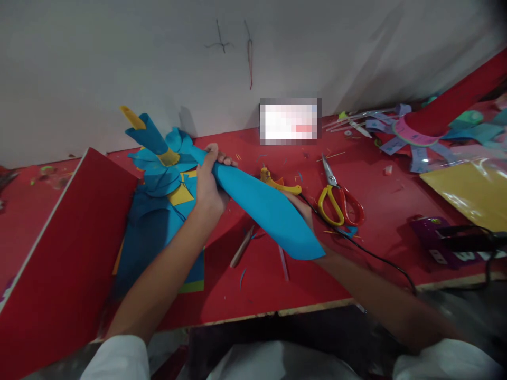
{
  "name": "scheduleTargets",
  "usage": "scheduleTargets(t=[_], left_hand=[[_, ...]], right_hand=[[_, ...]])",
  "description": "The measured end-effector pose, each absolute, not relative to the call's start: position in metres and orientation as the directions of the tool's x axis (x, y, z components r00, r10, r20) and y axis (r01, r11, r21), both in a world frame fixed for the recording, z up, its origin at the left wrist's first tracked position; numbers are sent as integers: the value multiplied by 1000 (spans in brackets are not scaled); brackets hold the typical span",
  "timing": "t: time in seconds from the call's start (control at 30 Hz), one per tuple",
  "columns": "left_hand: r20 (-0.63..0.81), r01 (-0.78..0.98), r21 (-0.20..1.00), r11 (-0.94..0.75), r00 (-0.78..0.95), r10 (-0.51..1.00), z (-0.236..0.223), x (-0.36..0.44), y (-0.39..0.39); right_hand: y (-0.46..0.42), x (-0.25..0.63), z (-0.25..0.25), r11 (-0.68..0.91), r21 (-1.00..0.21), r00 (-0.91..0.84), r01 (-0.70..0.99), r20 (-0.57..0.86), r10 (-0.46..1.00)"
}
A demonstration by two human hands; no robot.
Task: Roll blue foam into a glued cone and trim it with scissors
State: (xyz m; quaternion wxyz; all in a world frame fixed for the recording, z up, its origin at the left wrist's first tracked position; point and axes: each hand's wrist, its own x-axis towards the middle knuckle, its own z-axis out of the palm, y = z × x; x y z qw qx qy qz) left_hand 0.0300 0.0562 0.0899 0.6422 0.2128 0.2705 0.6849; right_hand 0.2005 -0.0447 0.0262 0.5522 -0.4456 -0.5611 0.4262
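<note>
My left hand (210, 177) is closed around the narrow end of a long blue paper petal (267, 206), thumb laid on top and fingers curled past its far edge. My right hand (299, 208) is mostly behind the wide end; I can't tell how those fingers are set. The petal is held above the red surface (222, 295), slanting from the narrow end at upper left to a blunt tip beside my right wrist.

Just beyond the petal is a yellow glue gun (277, 183), its black cord (382, 257) running off toward the right along the surface. To the right of it, 1 pair of scissors (335, 195) lies with its blades pointing away from me, 1 handle loop yellow and 1 red. Nearer me, below the petal, are a wooden stick (242, 247) and a thin clear strip (284, 263).

To my left, a blue paper flower (158, 158) with a yellow centre sits over blue sheets (146, 243), and a red panel (67, 253) leans at the far left. On the right side are a pink paper ring (415, 132) with pale strips around it, a yellow sheet (471, 187) in clear plastic, and a purple box (431, 240).
</note>
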Motion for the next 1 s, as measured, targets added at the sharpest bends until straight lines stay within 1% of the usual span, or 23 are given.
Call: scheduleTargets(t=[0.07,0.13,0.17,0.2,0.27,0.33,0.4,0.47,0.6,0.83,0.9,1.0], left_hand=[[-61,-774,633,-33,-93,994,92,25,59],[-68,-768,640,-34,-100,993,95,21,62],[-73,-760,650,-28,-99,992,96,20,62],[-81,-750,662,-14,-89,993,97,19,62],[-96,-727,686,26,-55,994,99,21,59],[-119,-700,710,78,-11,993,100,24,56],[-144,-680,722,126,30,989,101,28,52],[-153,-679,719,149,55,987,102,31,49],[-132,-682,717,142,68,989,100,35,44],[-126,-620,774,131,52,991,94,40,42],[-113,-645,755,115,44,993,96,35,46],[-72,-726,686,40,-13,997,104,24,55]], right_hand=[[-45,207,26,357,-930,101,83,364,926],[-41,211,26,435,-879,196,195,469,861],[-38,213,26,455,-855,187,249,503,844],[-34,215,25,470,-835,141,286,521,841],[-28,217,20,466,-833,-10,300,485,874],[-23,218,14,413,-867,-124,278,394,911],[-23,219,9,346,-894,-194,283,300,934],[-24,219,7,305,-902,-231,306,241,943],[-28,218,11,295,-901,-229,317,229,946],[-27,215,14,245,-935,-165,256,207,964],[-24,216,13,234,-952,-168,197,202,965],[-19,218,14,251,-961,-199,120,224,954]])
